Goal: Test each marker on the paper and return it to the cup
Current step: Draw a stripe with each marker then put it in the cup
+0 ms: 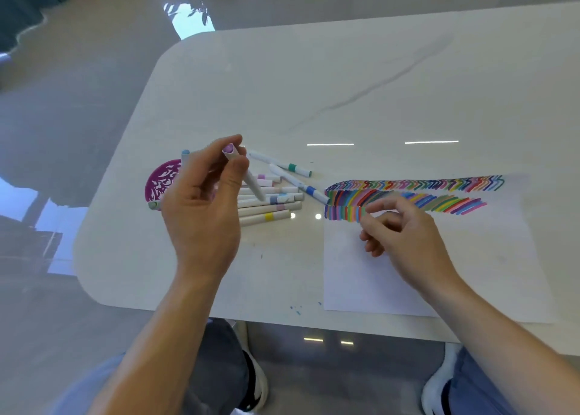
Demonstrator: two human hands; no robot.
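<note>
A person's left hand (204, 201) pinched a white-barrelled marker (253, 183) between thumb and fingertips just right of the purple cup (158, 183). The marker's lilac end was raised and its long axis slanted down and away from the cup, toward the loose markers (270, 202) lying on the table (314, 85). The cup, patterned in white, sat partly hidden behind that hand, which made the left hand plainly the nearer one for the return; the barrel would likely need swinging back leftward to drop in. Farther right of the cup, beyond the pile, the right hand (405, 235) hovered with fingers loosely curled over the paper (408, 282), by its bands of coloured strokes (439, 194). Whether it held anything could not be told. The tabletop was glossy, pale and marble-veined; the markers were slim, smooth cylinders with coloured bands.
</note>
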